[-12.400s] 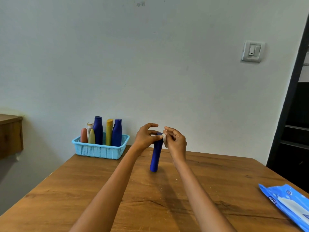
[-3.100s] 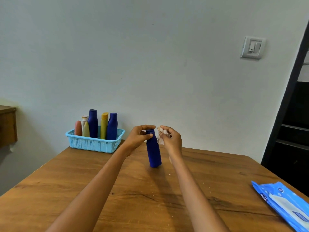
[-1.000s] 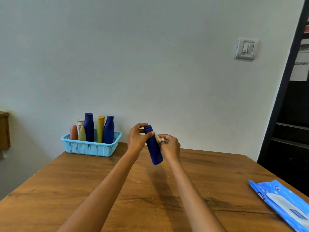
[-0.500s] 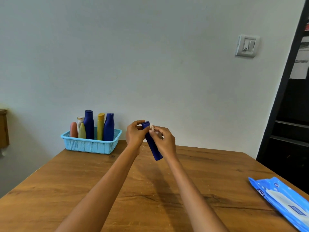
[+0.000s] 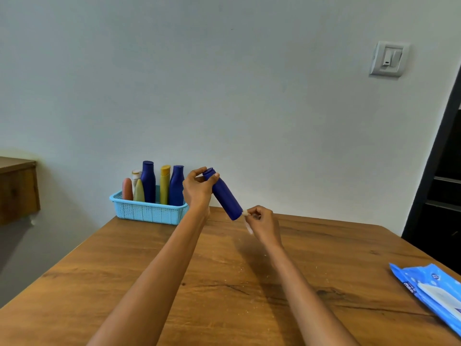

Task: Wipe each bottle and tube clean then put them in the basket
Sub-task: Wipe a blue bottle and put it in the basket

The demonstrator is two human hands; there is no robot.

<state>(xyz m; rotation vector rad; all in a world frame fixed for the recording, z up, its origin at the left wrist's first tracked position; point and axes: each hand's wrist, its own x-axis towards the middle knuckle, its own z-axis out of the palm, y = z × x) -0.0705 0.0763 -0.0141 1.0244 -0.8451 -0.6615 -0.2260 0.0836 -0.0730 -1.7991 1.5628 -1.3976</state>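
Observation:
My left hand [image 5: 198,189] grips the cap end of a dark blue bottle [image 5: 225,198], held tilted in the air above the wooden table [image 5: 224,283], its base pointing down to the right. My right hand [image 5: 263,222] pinches a small white wipe [image 5: 247,219] against the bottle's base. The light blue basket [image 5: 149,212] stands at the table's far left corner by the wall and holds several upright bottles and tubes: two dark blue, one yellow, one orange, one olive and one white.
A blue pack of wet wipes [image 5: 434,287] lies at the table's right edge. A wooden shelf [image 5: 17,188] juts from the wall at the left. A light switch [image 5: 389,58] is on the wall, and a dark doorway [image 5: 441,183] is at the right.
My right hand with the wipe has slid from the bottle's cap end down to its base. The bottle is tilted further, its base swung out to the right.

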